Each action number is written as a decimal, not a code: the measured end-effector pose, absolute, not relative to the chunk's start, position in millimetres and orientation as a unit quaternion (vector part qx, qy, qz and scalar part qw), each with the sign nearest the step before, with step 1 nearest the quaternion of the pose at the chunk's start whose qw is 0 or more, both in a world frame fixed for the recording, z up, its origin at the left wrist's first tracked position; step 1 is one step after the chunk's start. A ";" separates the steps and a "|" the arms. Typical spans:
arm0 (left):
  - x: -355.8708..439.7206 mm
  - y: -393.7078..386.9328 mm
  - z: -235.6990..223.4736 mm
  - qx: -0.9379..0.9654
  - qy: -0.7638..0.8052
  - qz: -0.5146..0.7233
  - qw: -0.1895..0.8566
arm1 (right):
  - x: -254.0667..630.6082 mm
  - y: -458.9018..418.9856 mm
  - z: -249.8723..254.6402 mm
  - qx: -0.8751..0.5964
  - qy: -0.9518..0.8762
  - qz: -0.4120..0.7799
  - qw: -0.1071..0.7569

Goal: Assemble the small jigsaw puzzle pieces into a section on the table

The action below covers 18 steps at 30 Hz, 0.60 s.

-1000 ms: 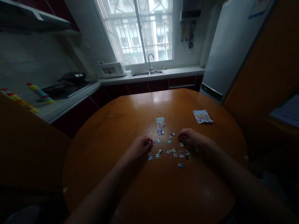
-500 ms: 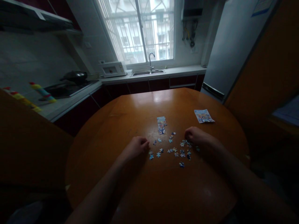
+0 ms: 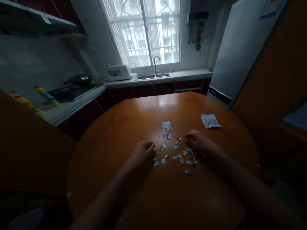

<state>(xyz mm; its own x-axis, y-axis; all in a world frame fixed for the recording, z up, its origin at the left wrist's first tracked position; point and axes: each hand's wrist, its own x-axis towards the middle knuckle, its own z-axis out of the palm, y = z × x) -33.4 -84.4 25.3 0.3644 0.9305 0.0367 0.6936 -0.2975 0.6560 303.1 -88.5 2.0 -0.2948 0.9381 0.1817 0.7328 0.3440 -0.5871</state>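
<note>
A partly joined jigsaw puzzle (image 3: pixel 166 130) lies flat near the middle of the table, its right edge uneven. Loose puzzle pieces (image 3: pixel 184 153) are scattered in front of it, several under and beside my right forearm. My right hand (image 3: pixel 196 140) hovers low over the upper right of these pieces, fingers drawn together in a pinch; whatever is between the tips is too small to make out. To the left, my left hand (image 3: pixel 143 150) rests by the table top with fingers curled and thumb against them, close to a few loose pieces (image 3: pixel 155 162). Its inner side is hidden.
A creased picture sheet (image 3: pixel 211 121) lies at the right on the round wooden table (image 3: pixel 107 140). Beyond the table stand a counter with a sink (image 3: pixel 146 77), a microwave (image 3: pixel 118 72) and a stove with a pan (image 3: pixel 80 80). A fridge (image 3: pixel 236 48) is at the right.
My right hand has shifted left, toward the joined puzzle, with its fingers now pointing left. My left hand has stayed nearly in place. The view has tilted slightly.
</note>
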 end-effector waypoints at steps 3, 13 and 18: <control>-29.9 -86.0 25.8 0.777 0.522 0.222 0.273 | 287.6 -86.9 -3.1 -0.495 -0.807 0.154 0.281; -28.9 -85.0 23.7 0.775 0.517 0.235 0.277 | 281.5 -96.3 12.2 -0.459 -0.806 0.288 0.238; -26.3 -87.6 25.0 0.776 0.516 0.229 0.281 | 280.8 -94.8 9.3 -0.460 -0.807 0.246 0.278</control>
<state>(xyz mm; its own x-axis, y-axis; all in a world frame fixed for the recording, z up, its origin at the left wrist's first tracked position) -26.3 -87.6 25.0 0.3626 0.9297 0.0644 0.6726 -0.3089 0.6725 280.8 -94.8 9.3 -0.4225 0.8787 0.2221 0.6058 0.4561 -0.6519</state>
